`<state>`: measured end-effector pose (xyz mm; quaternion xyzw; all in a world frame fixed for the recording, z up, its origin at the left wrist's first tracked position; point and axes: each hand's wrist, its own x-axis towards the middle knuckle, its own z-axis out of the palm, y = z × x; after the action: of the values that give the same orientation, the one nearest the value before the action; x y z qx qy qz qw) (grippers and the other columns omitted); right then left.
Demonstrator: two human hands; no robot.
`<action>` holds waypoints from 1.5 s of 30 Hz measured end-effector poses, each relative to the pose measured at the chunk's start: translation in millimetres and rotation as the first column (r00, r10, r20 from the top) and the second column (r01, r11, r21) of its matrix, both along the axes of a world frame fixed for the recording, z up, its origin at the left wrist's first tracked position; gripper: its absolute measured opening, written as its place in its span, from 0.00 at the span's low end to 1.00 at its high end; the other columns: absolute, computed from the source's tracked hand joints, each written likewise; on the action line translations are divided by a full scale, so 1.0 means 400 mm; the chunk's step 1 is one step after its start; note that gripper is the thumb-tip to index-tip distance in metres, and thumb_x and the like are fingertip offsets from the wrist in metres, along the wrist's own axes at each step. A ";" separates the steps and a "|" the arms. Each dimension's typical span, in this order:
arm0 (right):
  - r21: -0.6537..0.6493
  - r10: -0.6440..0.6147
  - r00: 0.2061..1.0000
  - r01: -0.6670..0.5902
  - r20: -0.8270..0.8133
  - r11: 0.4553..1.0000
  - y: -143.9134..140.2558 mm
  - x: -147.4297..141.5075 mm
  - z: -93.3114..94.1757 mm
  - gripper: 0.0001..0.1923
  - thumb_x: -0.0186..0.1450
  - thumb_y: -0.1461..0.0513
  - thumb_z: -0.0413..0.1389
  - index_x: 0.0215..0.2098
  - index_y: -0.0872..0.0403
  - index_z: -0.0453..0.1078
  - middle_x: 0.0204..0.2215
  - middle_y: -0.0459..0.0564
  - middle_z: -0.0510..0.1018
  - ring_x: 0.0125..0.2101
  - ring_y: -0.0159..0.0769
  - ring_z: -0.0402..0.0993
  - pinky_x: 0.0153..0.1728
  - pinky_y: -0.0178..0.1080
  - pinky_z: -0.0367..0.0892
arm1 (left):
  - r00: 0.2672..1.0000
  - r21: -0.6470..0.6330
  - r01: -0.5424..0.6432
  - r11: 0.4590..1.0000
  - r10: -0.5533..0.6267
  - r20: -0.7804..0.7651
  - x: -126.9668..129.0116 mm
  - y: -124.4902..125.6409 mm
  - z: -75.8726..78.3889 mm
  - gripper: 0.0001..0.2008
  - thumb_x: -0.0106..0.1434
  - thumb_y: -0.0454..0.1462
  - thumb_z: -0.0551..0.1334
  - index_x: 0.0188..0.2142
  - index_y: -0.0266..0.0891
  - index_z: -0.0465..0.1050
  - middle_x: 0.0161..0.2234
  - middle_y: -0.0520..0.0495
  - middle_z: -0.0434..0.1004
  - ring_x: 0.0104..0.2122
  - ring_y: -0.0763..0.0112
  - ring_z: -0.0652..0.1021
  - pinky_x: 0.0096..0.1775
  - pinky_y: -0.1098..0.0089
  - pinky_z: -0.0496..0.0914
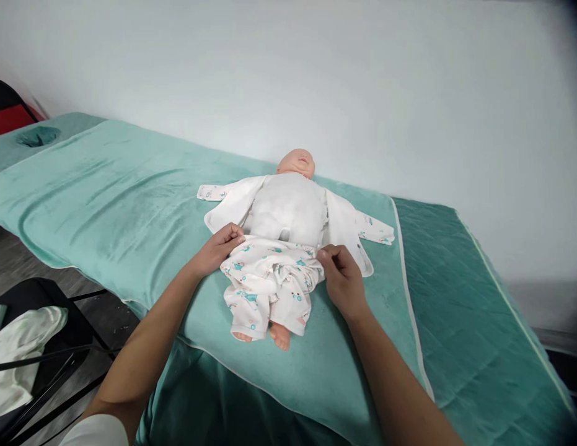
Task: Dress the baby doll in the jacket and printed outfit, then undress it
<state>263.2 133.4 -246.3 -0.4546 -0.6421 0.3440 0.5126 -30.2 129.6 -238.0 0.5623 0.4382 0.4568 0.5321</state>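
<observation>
doll (292, 197) legs hidden by trousers (269, 272), white cloth (28, 337) cut off left

the doll (288, 207) in trousers (264, 282) lies on a blanket (144, 204), a wall (288, 74) behind, a chair (41, 294) front left.

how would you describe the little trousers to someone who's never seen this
On the light green sheet beside the pale wall lies a doll on its back. The trousers cover its legs, the left hand and right hand pinching either side of their waistband. The white sleeves carry a similar print, but only the trousers have bare feet poking out.
</observation>
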 end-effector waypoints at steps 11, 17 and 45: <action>0.030 -0.252 0.966 0.254 -0.051 0.967 0.129 -0.039 0.029 0.20 0.67 0.46 0.55 0.28 0.51 0.61 0.25 0.42 0.65 0.29 0.33 0.61 0.33 0.37 0.59 | 0.988 -0.004 -0.148 0.989 0.148 0.037 0.006 0.010 -0.008 0.15 0.65 0.48 0.62 0.36 0.39 0.65 0.26 0.56 0.59 0.25 0.77 0.59 0.26 0.74 0.53; 0.023 -0.188 0.980 0.189 -0.058 0.982 0.117 -0.054 0.013 0.15 0.66 0.49 0.56 0.33 0.51 0.62 0.27 0.42 0.66 0.30 0.34 0.63 0.33 0.38 0.60 | 0.991 -0.004 -0.135 0.991 0.135 -0.010 0.010 0.006 0.003 0.15 0.65 0.48 0.61 0.37 0.39 0.65 0.27 0.55 0.59 0.26 0.77 0.59 0.27 0.73 0.54; -0.138 -0.003 0.982 -0.023 -0.187 0.990 0.108 -0.030 0.000 0.12 0.62 0.52 0.60 0.36 0.49 0.66 0.25 0.41 0.67 0.25 0.32 0.61 0.27 0.36 0.58 | 0.993 0.017 -0.088 0.996 0.089 -0.074 0.011 -0.001 0.010 0.14 0.67 0.48 0.60 0.36 0.39 0.65 0.29 0.54 0.61 0.28 0.76 0.61 0.29 0.73 0.55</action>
<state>251.2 176.4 -246.5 -0.4519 -0.5679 0.4316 0.5358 -25.9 129.1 -234.0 0.5626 0.4790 0.4616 0.4909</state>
